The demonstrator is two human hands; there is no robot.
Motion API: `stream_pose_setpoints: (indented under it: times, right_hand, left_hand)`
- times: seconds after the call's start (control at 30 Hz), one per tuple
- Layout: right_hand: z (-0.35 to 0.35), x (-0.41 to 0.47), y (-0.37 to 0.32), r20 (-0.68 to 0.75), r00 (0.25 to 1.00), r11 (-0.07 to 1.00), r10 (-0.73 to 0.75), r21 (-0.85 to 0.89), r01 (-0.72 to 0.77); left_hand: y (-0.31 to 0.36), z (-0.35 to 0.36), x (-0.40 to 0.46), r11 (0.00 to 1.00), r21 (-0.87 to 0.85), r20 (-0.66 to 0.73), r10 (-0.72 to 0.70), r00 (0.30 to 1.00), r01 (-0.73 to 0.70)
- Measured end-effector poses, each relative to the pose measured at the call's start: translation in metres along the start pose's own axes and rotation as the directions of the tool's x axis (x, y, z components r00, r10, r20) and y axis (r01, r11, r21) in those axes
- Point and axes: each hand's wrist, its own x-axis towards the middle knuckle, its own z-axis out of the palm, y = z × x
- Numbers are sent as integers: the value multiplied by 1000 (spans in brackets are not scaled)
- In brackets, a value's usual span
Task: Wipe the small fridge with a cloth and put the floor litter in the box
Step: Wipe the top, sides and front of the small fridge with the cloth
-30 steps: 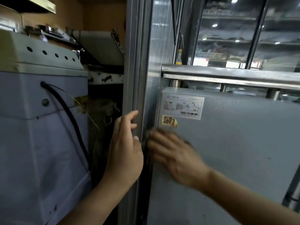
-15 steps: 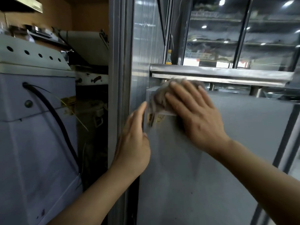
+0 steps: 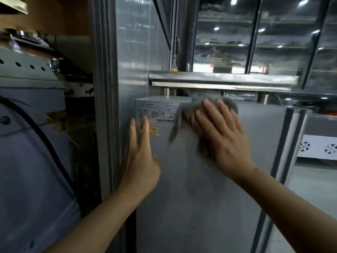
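The small grey fridge (image 3: 209,198) fills the middle of the view, its flat side facing me. A white label (image 3: 157,113) and a torn yellow sticker (image 3: 153,131) sit at its upper left corner. My right hand (image 3: 222,141) presses a grey-brown cloth (image 3: 189,114) flat against the fridge near its top edge, fingers spread over it; the cloth is blurred. My left hand (image 3: 140,161) rests flat on the fridge's left edge, fingers straight and pointing up, holding nothing. No floor litter or box is visible.
A metal pillar (image 3: 105,106) stands just left of the fridge. Further left is a grey machine (image 3: 27,143) with a black cable (image 3: 42,136). A steel shelf (image 3: 222,79) runs above the fridge, with a small bottle (image 3: 174,65) on it. Glass panes lie behind.
My right hand slid the cloth to the right along the fridge's top, uncovering the white label. My left hand moved from the pillar's edge onto the fridge's side.
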Motion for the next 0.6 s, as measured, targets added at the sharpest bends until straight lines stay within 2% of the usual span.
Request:
stream_pose_setpoints:
  times: [0.1, 0.2, 0.27, 0.37, 0.47, 0.6]
  right_hand:
    - [3, 0, -2, -67, 993, 995, 100, 9, -100]
    - [17, -59, -17, 32, 998, 998, 60, -26, -60]
    - [21, -106, -20, 152, 987, 996, -49, -60, 59]
    - [9, -113, -5, 213, 969, 985, -126, -92, 148]
    - [-8, -59, 14, 83, 996, 998, 33, -54, -29]
    - [-11, -23, 28, -100, 967, 972, 236, 24, -234]
  left_hand:
    - [6, 6, 4, 997, 80, -34, -1, 999, 4]
    - [18, 14, 10, 988, 154, -115, 32, 993, -14]
    - [25, 19, 15, 953, 265, -163, 191, 968, -143]
    - [41, 26, 27, 874, 372, -93, 370, 925, -312]
    - [55, 34, 35, 875, 384, -97, 357, 929, -296]
    - [54, 40, 37, 859, 420, -163, 389, 907, -293]
